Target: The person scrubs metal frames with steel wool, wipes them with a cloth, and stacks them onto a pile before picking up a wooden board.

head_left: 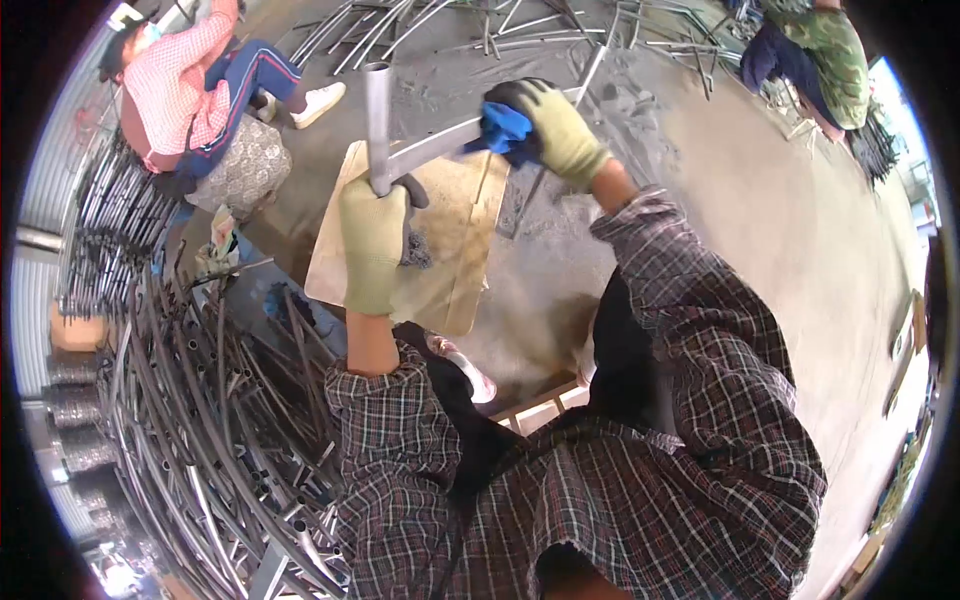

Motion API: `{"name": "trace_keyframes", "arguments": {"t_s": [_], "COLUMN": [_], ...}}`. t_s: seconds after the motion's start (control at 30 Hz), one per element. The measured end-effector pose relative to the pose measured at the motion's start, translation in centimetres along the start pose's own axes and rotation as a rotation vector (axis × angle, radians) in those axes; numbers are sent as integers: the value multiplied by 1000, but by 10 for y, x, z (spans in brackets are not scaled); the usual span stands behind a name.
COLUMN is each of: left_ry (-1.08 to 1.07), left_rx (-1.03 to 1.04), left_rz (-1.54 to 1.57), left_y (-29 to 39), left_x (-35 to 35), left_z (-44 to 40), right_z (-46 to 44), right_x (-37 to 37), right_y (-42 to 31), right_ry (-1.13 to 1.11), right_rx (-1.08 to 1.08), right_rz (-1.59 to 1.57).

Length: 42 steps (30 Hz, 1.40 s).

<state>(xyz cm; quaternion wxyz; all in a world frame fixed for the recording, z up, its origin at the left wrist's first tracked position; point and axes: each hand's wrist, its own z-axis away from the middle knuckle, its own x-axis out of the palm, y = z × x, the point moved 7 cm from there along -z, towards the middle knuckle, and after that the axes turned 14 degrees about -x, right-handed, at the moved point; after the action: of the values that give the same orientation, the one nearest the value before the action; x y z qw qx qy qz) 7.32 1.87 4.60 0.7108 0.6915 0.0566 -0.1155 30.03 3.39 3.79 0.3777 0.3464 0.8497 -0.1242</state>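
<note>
A grey metal tube piece (432, 148) is held in front of me, with a short round upright end joined to a longer arm that runs to the upper right. My left hand (370, 240), in a pale glove with dark fingertips, is closed on it at the joint. Further along the arm, my right hand (560, 135), gloved alike, presses a blue cloth (506, 128) around the tube. Its fingers are bent over the cloth. Below the piece lies a tan board (335, 235) on the floor, with dark shavings (418, 250) beside my left glove.
A large heap of bent metal tubes (215, 420) rises at my left. More tubes (400, 25) lie scattered ahead on the dusty floor (790, 260). One person (180, 100) sits at upper left near stacked tubes (120, 220); another person (825, 60) is at upper right.
</note>
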Motion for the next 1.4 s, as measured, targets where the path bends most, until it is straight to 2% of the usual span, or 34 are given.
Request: {"name": "trace_keyframes", "arguments": {"t_s": [0.1, 0.13, 0.2, 0.23, 0.27, 0.37, 0.43, 0.53, 0.57, 0.6, 0.67, 0.73, 0.8, 0.87, 0.9, 0.93, 1.0, 1.03, 1.07, 1.13, 1.17, 1.23, 1.27, 1.33, 1.4], "left_ry": [-50, -38, -26, 19, 31, 69, 71, 48, 55, 26, -19, 24, 68, 72, 76, 72, 51, 0, 23, 67, 92, 22, -4, -24, -26], "left_rx": [-14, 9, 44, -64, -44, 40, 108, -86, 39, 17, -31, -3, -33, -52, -60, -31, 23, -37, 88, 347, 479, 155, -8, -35, -99], "left_rz": [-13, -30, -66, -264, -247, -203, -209, -202, -144, -105, -26, -35, -24, 30, 56, 56, 53, -80, -140, -256, -313, -195, -134, -51, -56], "left_y": [-8, -6, 1, 5, 5, 6, -2, 7, 8, 3, -3, 0, -10, -13, -13, -10, -9, -2, 3, 11, 20, 12, 6, -1, -17], "left_x": [-4, -4, 2, 0, 1, 6, 8, 6, 5, 2, -4, -10, -17, -21, -22, -19, -10, -7, -5, 5, 9, 2, 1, -5, -14], "left_z": [-8, -8, -4, 0, 3, 3, 3, 11, 4, 0, -5, -6, -10, -9, -9, -9, -9, -4, -1, 4, 10, 7, 8, 6, -3], "right_z": [-4, -7, -38, -46, -51, -63, -62, -57, -48, -39, -11, 2, 34, 73, 80, 82, 36, 5, -22, -52, -53, -57, -51, -9, 11], "right_x": [-13, -17, -27, -24, -21, -32, -30, -34, -27, -19, -11, -17, -26, -38, -56, -51, -71, -78, -79, -59, -59, -54, -38, -7, -20], "right_y": [-12, -20, -59, -68, -73, -89, -91, -84, -70, -55, -17, 4, 38, 84, 86, 90, 44, 1, -44, -107, -109, -107, -85, -34, 4], "right_ry": [67, 172, 194, 217, 224, 151, 133, 123, 96, 70, 49, 67, 268, 490, 670, 826, 712, 651, 586, 383, 358, 297, 279, 26, 257], "right_rx": [-64, -3, 6, -36, -49, -130, -152, -194, -178, -164, -93, -32, 243, 610, 630, 643, 548, 397, 252, 129, 88, -7, -58, 284, 169], "right_rz": [-86, -140, -213, -221, -194, -52, -78, -168, -142, -117, 6, -144, -238, -160, -83, -394, -311, -300, -288, -551, -443, -237, -250, -277, -215]}}
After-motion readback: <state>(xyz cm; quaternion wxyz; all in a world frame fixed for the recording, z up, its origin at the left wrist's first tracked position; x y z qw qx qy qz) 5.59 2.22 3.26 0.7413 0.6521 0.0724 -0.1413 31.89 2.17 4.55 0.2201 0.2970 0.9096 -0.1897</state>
